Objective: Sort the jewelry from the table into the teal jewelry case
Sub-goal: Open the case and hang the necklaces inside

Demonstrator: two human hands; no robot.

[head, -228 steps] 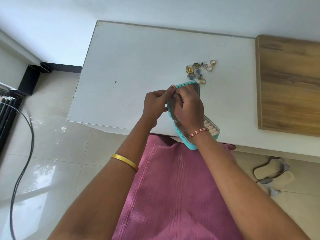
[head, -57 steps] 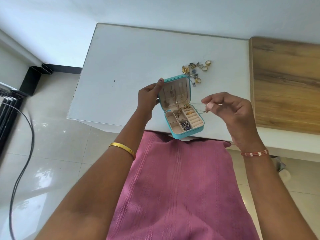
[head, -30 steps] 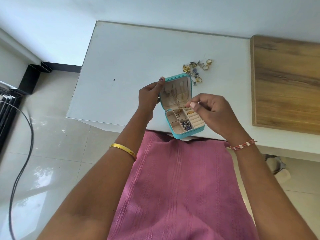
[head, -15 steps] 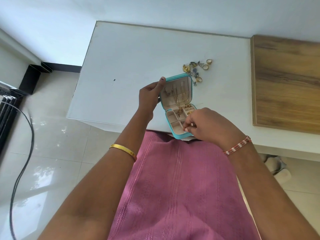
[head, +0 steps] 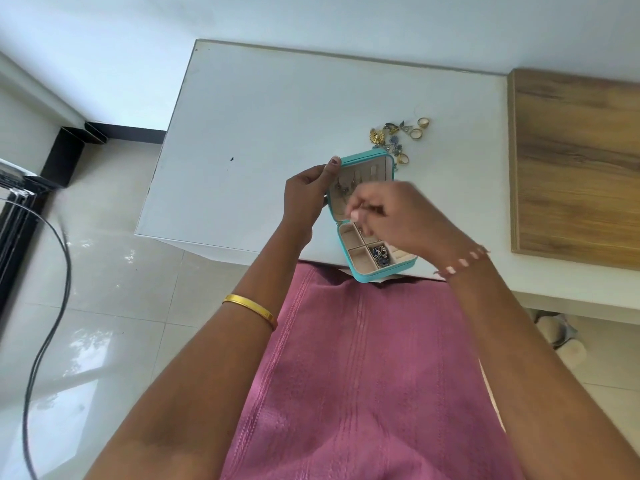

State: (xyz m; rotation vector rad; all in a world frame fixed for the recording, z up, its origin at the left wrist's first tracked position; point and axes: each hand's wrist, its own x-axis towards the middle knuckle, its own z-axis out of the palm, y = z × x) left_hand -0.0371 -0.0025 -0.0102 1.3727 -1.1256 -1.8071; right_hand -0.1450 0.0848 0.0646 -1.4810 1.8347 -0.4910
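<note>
A: Far left, cable (head: 52, 306) trailing over the tiles. Gold bangle (head: 250, 304) on the left arm.

B: Left hand (head: 306, 195) gripping the raised lid's left edge, thumb at its top corner. Case (head: 356, 271) open, standing at the table (head: 259, 116) front edge.

A: Right hand (head: 398, 213) blurred, over the hinge, fingers curled. Pinching anything? Cannot tell.

B: Blue beads (head: 380, 253) in a near compartment. Loose jewelry (head: 398, 136) just beyond the lid, on the table.

A: Far right, wood board (head: 575, 168) beside the table.
</note>
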